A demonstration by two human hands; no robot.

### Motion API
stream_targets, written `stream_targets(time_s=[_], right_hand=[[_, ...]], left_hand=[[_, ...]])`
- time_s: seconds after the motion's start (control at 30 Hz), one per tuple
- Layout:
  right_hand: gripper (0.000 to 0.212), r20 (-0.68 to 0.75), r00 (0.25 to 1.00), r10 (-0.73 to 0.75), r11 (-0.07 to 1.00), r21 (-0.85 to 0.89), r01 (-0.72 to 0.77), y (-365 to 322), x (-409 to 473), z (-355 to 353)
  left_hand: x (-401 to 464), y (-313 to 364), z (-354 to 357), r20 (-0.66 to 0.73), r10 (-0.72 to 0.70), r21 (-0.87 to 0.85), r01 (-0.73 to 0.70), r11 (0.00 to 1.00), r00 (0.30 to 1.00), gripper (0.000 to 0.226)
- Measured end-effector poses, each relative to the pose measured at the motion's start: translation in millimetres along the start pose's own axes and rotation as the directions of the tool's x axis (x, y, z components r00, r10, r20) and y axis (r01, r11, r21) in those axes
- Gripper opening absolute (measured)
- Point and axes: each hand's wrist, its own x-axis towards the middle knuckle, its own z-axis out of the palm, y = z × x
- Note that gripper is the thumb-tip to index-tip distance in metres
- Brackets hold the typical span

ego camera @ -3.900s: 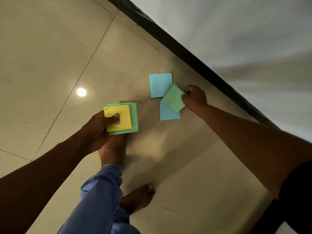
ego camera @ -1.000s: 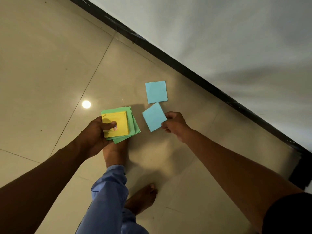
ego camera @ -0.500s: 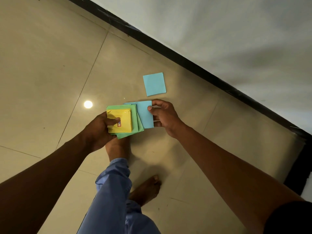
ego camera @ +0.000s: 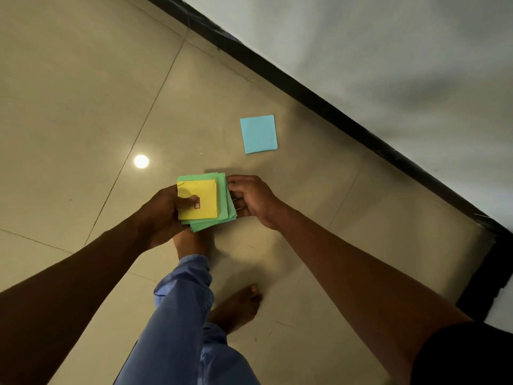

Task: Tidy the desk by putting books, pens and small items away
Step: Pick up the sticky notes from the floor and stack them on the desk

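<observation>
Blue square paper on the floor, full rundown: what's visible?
The light blue square sheet of paper lies flat on the glossy beige floor tile, slightly rotated, beside the black skirting strip but clear of it. It looks thin, plain and uncreased, with no visible marks. Nothing touches it: the left hand and right hand are nearer the camera, on the yellow and green paper stack.

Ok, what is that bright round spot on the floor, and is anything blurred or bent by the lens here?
Head view: the spot is a lamp's glare on the glossy floor tiles; the black skirting runs slanted across the picture; the blue paper and the stack in both hands are sharp; soft shadows lie on the wall.
</observation>
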Motion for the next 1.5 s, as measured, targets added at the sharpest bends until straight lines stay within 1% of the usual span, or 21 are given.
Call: stream_targets(time_s=[0.03, 0.1, 0.17, 0.23, 0.3, 0.37, 0.47, 0.57, 0.6, 0.67, 0.7, 0.77, 0.8, 0.83, 0.93, 1.0, 1.1, 1.2, 1.27, 1.37, 1.5], right_hand=[[0.022, -0.02, 1.0, 0.009, 0.999, -0.046, -0.01, -2.4, 4.6, -2.0], [0.018, -0.166, 0.986, -0.027, 0.984, -0.179, -0.003, -5.0, 21.0, -10.3], [0.028, -0.364, 0.926, -0.098, 0.95, -0.312, -0.022, -10.7, 37.1, -23.9], [0.038, -0.494, 0.859, -0.138, 0.933, -0.356, -0.055, -20.5, 50.0, -41.0], [0.043, -0.552, 0.817, -0.168, 0.915, -0.396, -0.08, -32.7, 61.1, -55.5], [0.05, -0.559, 0.797, -0.227, 0.862, -0.496, -0.102, -42.1, 77.4, -67.7], [0.071, -0.574, 0.775, -0.262, 0.784, -0.596, -0.176, -53.5, 104.5, -70.2], [0.091, -0.644, 0.736, -0.21, 0.741, -0.596, -0.309, -62.3, 120.0, -61.5], [0.095, -0.663, 0.721, -0.204, 0.737, -0.589, -0.332, -63.1, 123.6, -57.0], [0.102, -0.7, 0.691, -0.183, 0.738, -0.561, -0.374, -62.1, 129.0, -50.6], [0.105, -0.721, 0.676, -0.153, 0.749, -0.53, -0.396, -61.0, 131.4, -48.1], [0.11, -0.762, 0.643, -0.074, 0.792, -0.437, -0.426, -59.7, 135.7, -47.9], [0.111, -0.772, 0.634, -0.045, 0.814, -0.397, -0.425, -59.3, 136.9, -49.8], [0.111, -0.775, 0.632, -0.026, 0.832, -0.367, -0.416, -59.7, 137.2, -52.6], [0.109, -0.75, 0.661, -0.006, 0.866, -0.334, -0.372, -59.2, 139.1, -63.5], [0.099, -0.718, 0.696, -0.016, 0.873, -0.35, -0.341, -56.2, 139.1, -68.7], [0.065, -0.682, 0.729, -0.051, 0.928, -0.302, -0.217, -51.1, 132.7, -72.1], [0.034, -0.601, 0.798, -0.032, 0.988, -0.142, -0.067, -46.6, 115.8, -70.7], [0.022, -0.53, 0.848, 0.0, 1.0, -0.024, -0.015, -42.9, 97.4, -68.6], [0.026, -0.423, 0.905, 0.043, 0.995, 0.101, 0.0, -35.6, 72.1, -63.1], [0.047, -0.345, 0.938, 0.029, 0.972, 0.227, 0.053, -31.0, 34.1, -51.7]], left_hand=[[3.1, 0.5, -3.9, -0.005, 0.013, 0.005, -0.013, 1.0, 1.0, 0.043], [8.1, 3.0, -10.0, -0.023, 0.043, 0.018, -0.043, 0.999, 0.999, 0.044], [11.9, 6.4, -15.4, -0.028, 0.063, 0.018, -0.062, 0.998, 0.998, 0.045], [15.7, 10.2, -22.1, -0.028, 0.07, 0.015, -0.07, 0.997, 0.997, 0.049], [18.2, 17.0, -27.7, -0.023, 0.061, 0.006, -0.061, 0.998, 0.998, 0.047], [23.2, 19.3, -31.4, -0.033, 0.043, 0.003, -0.043, 0.999, 0.999, 0.045], [29.1, 28.1, -32.3, -0.042, 0.039, 0.002, -0.039, 0.999, 0.998, 0.042], [37.5, 30.1, -29.8, -0.108, 0.027, -0.021, -0.03, 0.999, 0.994, 0.039], [40.4, 27.6, -27.2, -0.075, 0.021, -0.029, -0.023, 0.999, 0.997, 0.038], [52.6, 14.8, -28.4, -0.113, 0.012, -0.008, -0.013, 1.0, 0.994, 0.041], [58.2, 9.7, -31.1, -0.139, 0.015, 0.02, -0.012, 1.0, 0.99, 0.042], [54.5, 20.7, -27.7, -0.104, 0.007, -0.026, -0.01, 1.0, 0.994, 0.037], [51.2, 25.7, -26.4, -0.064, 0.021, -0.046, -0.024, 0.999, 0.998, 0.037], [50.0, 29.3, -26.2, -0.117, 0.025, -0.029, -0.028, 0.999, 0.993, 0.038], [51.2, 31.7, -25.2, -0.045, 0.037, -0.035, -0.039, 0.999, 0.998, 0.038], [53.7, 27.1, -24.1, -0.053, 0.025, -0.03, -0.027, 0.999, 0.998, 0.038], [51.8, 26.4, -22.5, -0.052, 0.032, -0.041, -0.034, 0.999, 0.998, 0.041], [43.6, 24.3, -18.6, -0.049, 0.027, -0.041, -0.029, 0.999, 0.998, 0.042], [35.3, 26.4, -13.4, -0.042, 0.026, -0.075, -0.029, 0.997, 0.999, 0.042], [23.5, 31.5, -4.8, -0.029, 0.039, -0.113, -0.042, 0.993, 0.999, 0.034], [-0.3, 38.0, 16.0, 0.003, 0.089, -0.221, -0.086, 0.971, 0.996, 0.035]])
